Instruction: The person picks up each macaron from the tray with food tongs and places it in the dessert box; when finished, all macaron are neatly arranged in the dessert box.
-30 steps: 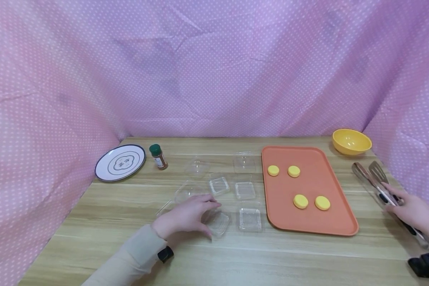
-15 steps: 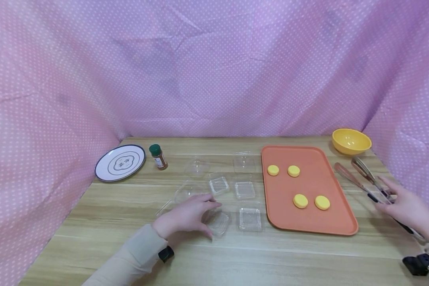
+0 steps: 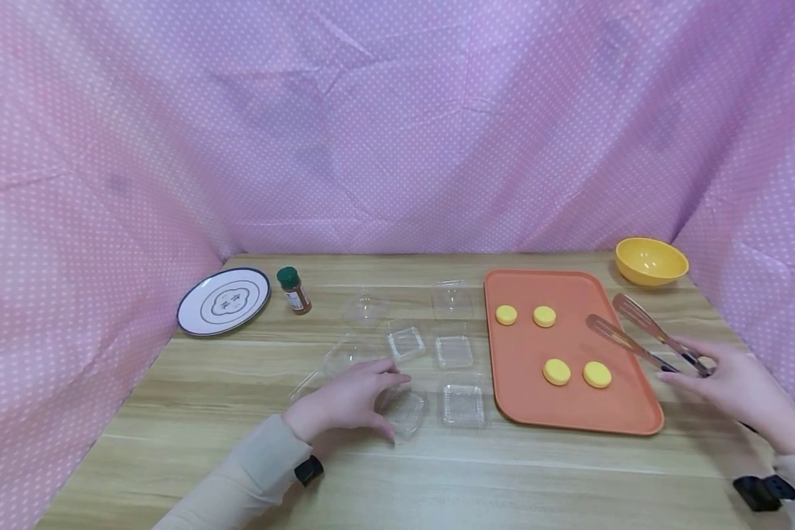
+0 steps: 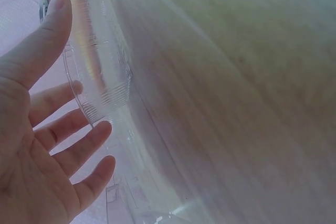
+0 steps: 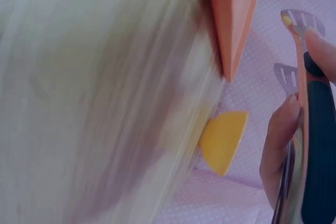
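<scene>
My left hand (image 3: 344, 397) rests at a clear plastic clamshell box (image 3: 407, 414), thumb on the near side and fingers on the far side. Loosely spread fingers with tips right at the box's edge show in the left wrist view. With my right hand (image 3: 745, 383) I grip metal serving tongs (image 5: 320, 150) by their dark handles, thumb and fingers on opposite arms. Their slotted ends are spread apart and overlap the right edge of the orange tray (image 3: 523, 405) in the head view. Several round yellow pieces (image 3: 556, 372) lie on that tray.
More clear clamshell boxes (image 3: 464, 405) stand with lids raised between my left hand and the tray. A yellow bowl (image 3: 651, 263) sits at the back right. Toward the back left are a white plate (image 3: 195, 309) and a green-capped spice jar (image 3: 294, 293).
My right hand has lifted the tongs from the right side of the table and swung them left toward the tray, their ends spreading apart. My left hand stays in place.
</scene>
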Demonstrator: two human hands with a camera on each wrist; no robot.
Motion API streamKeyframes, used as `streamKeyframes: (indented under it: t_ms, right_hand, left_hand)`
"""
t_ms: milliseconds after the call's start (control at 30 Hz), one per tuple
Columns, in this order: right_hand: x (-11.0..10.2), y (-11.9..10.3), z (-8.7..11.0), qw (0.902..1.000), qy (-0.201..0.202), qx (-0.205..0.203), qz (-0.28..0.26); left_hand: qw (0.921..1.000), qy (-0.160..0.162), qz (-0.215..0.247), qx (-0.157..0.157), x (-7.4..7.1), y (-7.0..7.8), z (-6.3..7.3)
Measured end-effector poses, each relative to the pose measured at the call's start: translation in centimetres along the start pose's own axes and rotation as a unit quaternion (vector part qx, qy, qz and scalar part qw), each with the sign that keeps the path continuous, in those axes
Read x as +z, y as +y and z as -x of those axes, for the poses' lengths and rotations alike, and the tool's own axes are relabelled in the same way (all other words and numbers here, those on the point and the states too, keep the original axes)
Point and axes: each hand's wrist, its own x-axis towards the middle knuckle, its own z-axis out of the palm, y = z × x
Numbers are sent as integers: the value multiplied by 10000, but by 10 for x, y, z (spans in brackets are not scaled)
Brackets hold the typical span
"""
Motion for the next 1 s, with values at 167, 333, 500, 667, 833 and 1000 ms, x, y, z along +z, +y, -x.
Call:
streamKeyframes:
  t_ms: [167, 333, 500, 667, 833, 1000]
  right_hand:
    - [0, -14, 5, 9998, 104, -31, 152]
    - [1, -22, 10, 9974, 283, -667, -31]
    - [3, -26, 14, 9923, 319, -1184, -172]
    - [2, -29, 15, 9895, 297, -1413, 29]
    - [2, -31, 16, 9870, 193, -1594, 68]
    - [4, -31, 18, 9832, 91, -1826, 10]
  left_hand:
    - [10000, 75, -38, 27, 1, 0, -1]
    - [9999, 104, -34, 9, 2, 0, -1]
    - [9999, 129, -15, -70, 2, 1, -1]
    - [9997, 70, -44, -245, 3, 2, -3]
    - [9993, 69, -37, -366, 3, 3, -5]
    - [9993, 116, 42, -363, 3, 4, -5]
